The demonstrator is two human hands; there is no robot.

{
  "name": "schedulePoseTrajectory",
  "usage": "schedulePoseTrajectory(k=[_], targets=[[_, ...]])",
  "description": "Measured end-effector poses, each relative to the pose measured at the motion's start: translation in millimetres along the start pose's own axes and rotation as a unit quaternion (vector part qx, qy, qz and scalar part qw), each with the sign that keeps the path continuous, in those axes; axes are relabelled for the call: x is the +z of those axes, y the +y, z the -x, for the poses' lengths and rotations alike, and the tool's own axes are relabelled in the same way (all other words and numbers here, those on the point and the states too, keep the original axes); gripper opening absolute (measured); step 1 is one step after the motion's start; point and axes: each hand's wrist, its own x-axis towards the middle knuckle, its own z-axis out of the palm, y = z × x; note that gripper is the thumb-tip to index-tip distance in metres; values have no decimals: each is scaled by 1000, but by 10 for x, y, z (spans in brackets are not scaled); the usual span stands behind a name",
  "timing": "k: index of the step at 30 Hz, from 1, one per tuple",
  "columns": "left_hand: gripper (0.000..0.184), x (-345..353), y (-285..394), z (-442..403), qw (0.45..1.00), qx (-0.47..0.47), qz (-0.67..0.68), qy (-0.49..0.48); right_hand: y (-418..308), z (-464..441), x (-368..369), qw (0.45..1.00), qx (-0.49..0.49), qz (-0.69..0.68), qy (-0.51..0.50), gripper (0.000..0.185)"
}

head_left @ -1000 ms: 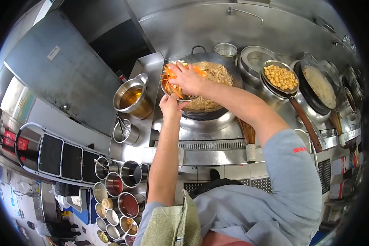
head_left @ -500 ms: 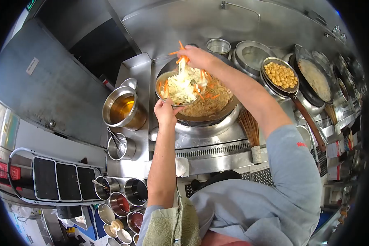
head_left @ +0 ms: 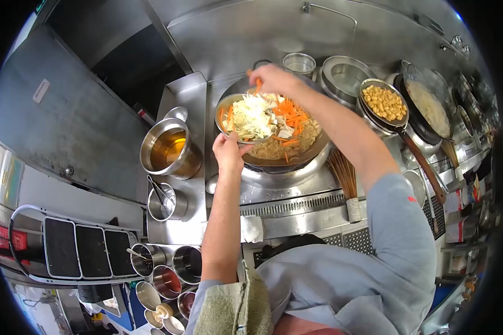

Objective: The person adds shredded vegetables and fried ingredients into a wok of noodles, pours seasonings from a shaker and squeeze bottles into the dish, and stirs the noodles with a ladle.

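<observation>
My left hand point(head_left: 229, 152) grips the near rim of a metal bowl point(head_left: 220, 119) that holds shredded pale vegetable point(head_left: 251, 117) and a few carrot strips. The bowl is held over the left part of a large wok point(head_left: 274, 162). Noodles point(head_left: 302, 146) lie in the wok, with a heap of orange carrot strips point(head_left: 289, 114) on top. Above the far side of the bowl is my right hand point(head_left: 269, 80), blurred, its fingers closed round some carrot strips.
Left of the wok stand a pot of amber liquid point(head_left: 170, 153) and a pot with utensils point(head_left: 167, 201). A bamboo brush point(head_left: 345, 177) lies to the right, near a strainer of fried cubes point(head_left: 384, 103) and another wok point(head_left: 430, 109). Sauce pots point(head_left: 166, 281) stand lower left.
My right hand has lifted out of the bowl to its far side. Carrot strips that were in the bowl now lie on the noodles, and the pale shreds are exposed.
</observation>
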Motion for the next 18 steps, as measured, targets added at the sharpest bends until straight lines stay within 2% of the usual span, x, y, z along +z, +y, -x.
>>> schedulePoseTrajectory(k=[2,3,4,5,7,8,9,10,11,12,13,15,17,18], targets=[[10,49,-23,5,1000,6,4,-12,-261,119,279,994,-89,-43,-44,40],[14,73,-27,5,1000,10,7,-22,-309,136,478,983,-182,12,-31,41],[13,69,-42,-12,1000,9,-7,-27,-386,150,563,963,-256,35,-75,40],[13,67,-58,-28,1000,9,-6,-28,-403,212,599,963,-255,36,-75,40],[12,90,-47,-10,1000,-2,-24,-18,-475,322,591,926,-277,236,-98,39],[12,91,-71,6,1000,-2,-23,-18,-507,311,556,911,-251,283,-163,40],[7,90,-103,21,1000,-3,1,-23,-509,297,501,911,-250,285,-162,40],[4,84,-131,30,999,-5,26,-27,-496,306,441,889,-256,344,-162,42],[4,73,-146,26,999,-7,27,-27,-481,329,386,863,-261,401,-162,44],[5,93,-112,35,999,-8,29,-12,-447,345,328,863,-249,417,-137,48],[5,102,-90,44,999,-9,31,4,-390,344,303,862,-250,418,-138,48],[6,100,-79,8,1000,-8,29,6,-276,312,256,939,-171,273,-121,55],[6,111,-77,-20,1000,-5,25,7,-179,282,252,952,-176,235,-92,58],[8,127,-60,-27,1000,3,13,5,-152,253,238,965,-149,200,-87,57]])
